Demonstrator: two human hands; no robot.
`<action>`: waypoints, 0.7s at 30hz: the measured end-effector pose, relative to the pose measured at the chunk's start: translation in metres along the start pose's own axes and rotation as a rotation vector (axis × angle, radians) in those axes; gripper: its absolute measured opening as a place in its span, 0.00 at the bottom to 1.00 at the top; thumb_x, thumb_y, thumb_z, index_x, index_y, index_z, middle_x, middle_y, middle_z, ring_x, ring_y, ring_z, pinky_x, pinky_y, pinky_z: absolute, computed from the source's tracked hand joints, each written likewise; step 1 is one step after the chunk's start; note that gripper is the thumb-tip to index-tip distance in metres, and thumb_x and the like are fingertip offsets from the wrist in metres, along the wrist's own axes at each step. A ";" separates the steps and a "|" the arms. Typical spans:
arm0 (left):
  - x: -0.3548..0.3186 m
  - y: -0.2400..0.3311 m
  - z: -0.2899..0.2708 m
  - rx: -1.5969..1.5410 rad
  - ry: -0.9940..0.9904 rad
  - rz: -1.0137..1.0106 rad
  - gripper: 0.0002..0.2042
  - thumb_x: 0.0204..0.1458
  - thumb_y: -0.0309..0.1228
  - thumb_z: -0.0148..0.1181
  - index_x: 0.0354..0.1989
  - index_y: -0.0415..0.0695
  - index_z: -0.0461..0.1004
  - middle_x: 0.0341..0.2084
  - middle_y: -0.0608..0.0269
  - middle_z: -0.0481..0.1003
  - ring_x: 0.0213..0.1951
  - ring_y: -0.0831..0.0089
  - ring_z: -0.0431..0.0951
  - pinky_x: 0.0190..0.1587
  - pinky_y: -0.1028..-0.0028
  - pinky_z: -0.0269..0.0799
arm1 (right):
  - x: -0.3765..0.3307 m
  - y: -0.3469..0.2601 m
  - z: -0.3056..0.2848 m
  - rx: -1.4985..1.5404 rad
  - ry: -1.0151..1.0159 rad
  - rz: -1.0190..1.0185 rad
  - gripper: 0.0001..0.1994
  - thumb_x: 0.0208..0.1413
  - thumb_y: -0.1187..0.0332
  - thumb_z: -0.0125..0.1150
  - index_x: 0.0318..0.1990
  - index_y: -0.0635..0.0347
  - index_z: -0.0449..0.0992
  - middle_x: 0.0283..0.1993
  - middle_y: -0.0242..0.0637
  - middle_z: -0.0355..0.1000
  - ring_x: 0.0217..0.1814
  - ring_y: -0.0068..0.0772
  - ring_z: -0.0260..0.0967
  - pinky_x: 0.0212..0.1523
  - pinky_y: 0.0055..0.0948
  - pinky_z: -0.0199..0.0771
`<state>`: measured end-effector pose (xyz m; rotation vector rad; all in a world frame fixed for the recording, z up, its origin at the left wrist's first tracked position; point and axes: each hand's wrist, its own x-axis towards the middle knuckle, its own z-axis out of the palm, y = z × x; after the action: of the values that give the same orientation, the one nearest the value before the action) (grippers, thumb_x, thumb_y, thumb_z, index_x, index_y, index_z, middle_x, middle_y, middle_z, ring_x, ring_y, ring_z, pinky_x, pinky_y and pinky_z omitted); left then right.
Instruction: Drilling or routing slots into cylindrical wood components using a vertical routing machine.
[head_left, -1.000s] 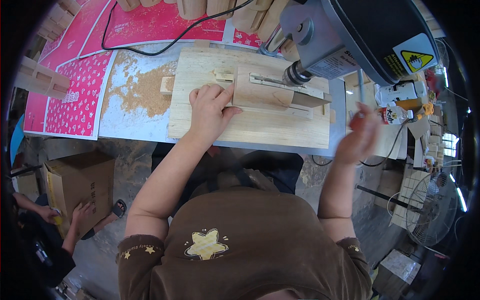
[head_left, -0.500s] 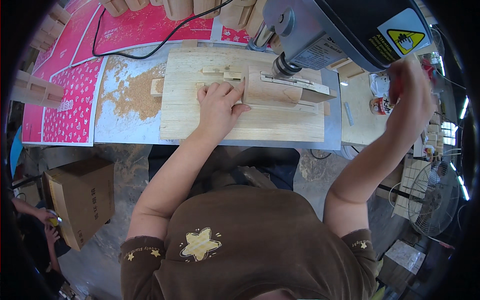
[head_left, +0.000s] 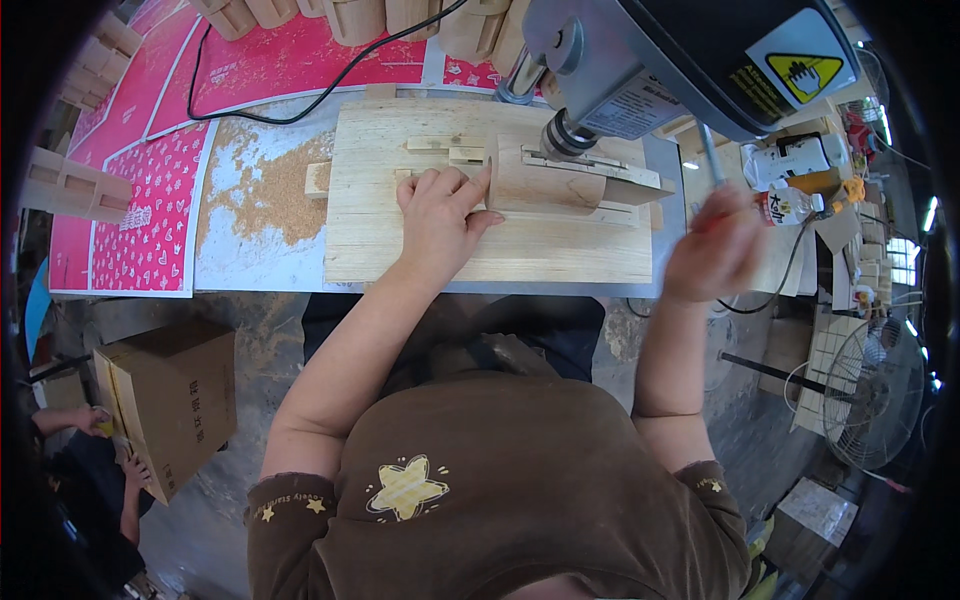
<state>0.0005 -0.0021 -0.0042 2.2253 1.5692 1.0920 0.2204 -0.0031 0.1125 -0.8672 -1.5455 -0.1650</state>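
A rounded wooden block lies on a pale wooden board, its long axis running left to right. Against the block's left end, my left hand presses with thumb and index finger, the other fingers bent on the board. The drill press chuck stands low over a slotted strip along the block's top; its bit cannot be made out. My right hand, smeared by motion, is closed around the red-ended handle of the drill press lever, to the right of the board.
Sawdust covers the bench left of the board. A black cable crosses the back, before a row of wooden pieces. The drill press head overhangs the right side. A labelled bottle stands at right; another person's hands touch a carton.
My right hand has swung down and left, towards me, bringing the lever round with it. My left hand and the wooden block stay in place.
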 end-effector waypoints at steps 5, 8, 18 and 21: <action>0.004 0.001 -0.002 -0.081 -0.039 -0.052 0.27 0.30 0.37 0.71 0.45 0.49 0.75 0.28 0.68 0.67 0.37 0.68 0.66 0.47 0.64 0.50 | 0.130 0.001 0.007 -0.362 -0.196 0.022 0.11 0.56 0.66 0.50 0.35 0.66 0.73 0.29 0.39 0.69 0.30 0.26 0.63 0.31 0.24 0.61; 0.015 0.009 0.001 -0.271 -0.008 -0.086 0.25 0.28 0.36 0.72 0.41 0.47 0.76 0.28 0.69 0.68 0.38 0.68 0.67 0.48 0.64 0.50 | 0.141 0.067 0.010 -0.307 -0.080 0.155 0.14 0.53 0.67 0.49 0.41 0.69 0.73 0.38 0.44 0.74 0.41 0.31 0.68 0.43 0.28 0.67; 0.013 -0.002 -0.011 -0.574 -0.091 -0.248 0.20 0.27 0.28 0.72 0.35 0.42 0.76 0.26 0.65 0.69 0.32 0.71 0.71 0.41 0.71 0.62 | -0.012 0.040 -0.009 -0.211 -0.887 0.231 0.11 0.53 0.69 0.56 0.42 0.63 0.69 0.38 0.47 0.68 0.41 0.47 0.64 0.41 0.33 0.64; 0.004 -0.011 -0.043 -0.554 -0.079 -0.218 0.19 0.28 0.25 0.71 0.34 0.40 0.75 0.25 0.65 0.69 0.31 0.73 0.72 0.35 0.76 0.67 | -0.022 0.029 -0.015 -0.271 -0.907 0.267 0.12 0.45 0.68 0.62 0.38 0.61 0.71 0.33 0.40 0.69 0.40 0.45 0.64 0.42 0.37 0.64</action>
<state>-0.0360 -0.0041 0.0222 1.6701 1.2445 1.1782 0.2484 -0.0008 0.0847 -1.4750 -2.2413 0.2602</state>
